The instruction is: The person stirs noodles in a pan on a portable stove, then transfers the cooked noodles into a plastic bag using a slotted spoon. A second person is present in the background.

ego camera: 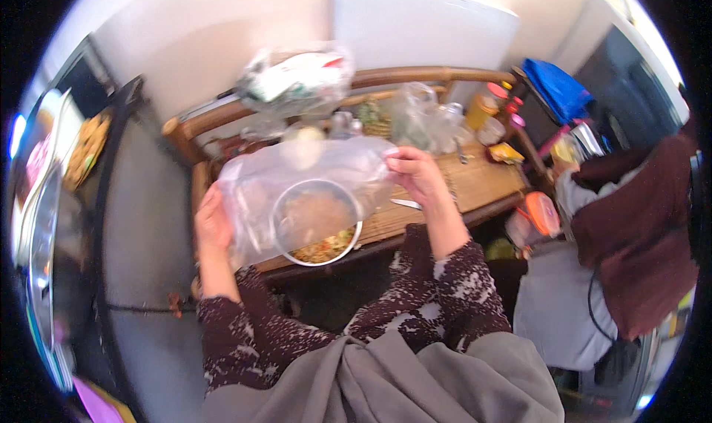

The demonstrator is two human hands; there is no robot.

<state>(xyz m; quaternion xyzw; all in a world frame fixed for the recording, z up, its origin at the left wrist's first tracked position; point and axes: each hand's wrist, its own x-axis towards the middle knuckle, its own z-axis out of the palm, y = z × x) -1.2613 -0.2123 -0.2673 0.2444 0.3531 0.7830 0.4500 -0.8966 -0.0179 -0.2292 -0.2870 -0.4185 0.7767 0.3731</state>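
Observation:
Spread between my two hands is a translucent plastic bag or sheet [256,200], held above a round metal bowl [356,242]. My left hand [214,217] grips its left edge, and my right hand [414,172] pinches its right end. Chopped food [325,249] fills the bowl; part of it shows below the plastic and the rest only dimly through it. A knife blade [406,203] lies on the wooden bench [478,183] just below my right hand. Behind the plastic, a pale round thing is partly covered.
Along the back of the bench stand clear plastic bags [414,117], a pineapple-like item [372,117], jars with red lids [484,106] and a yellow packet [505,153]. A stuffed plastic bag [300,78] rests by the back rail. At right is an orange-lidded container [542,214]; a dark refrigerator-like cabinet [147,211] stands left.

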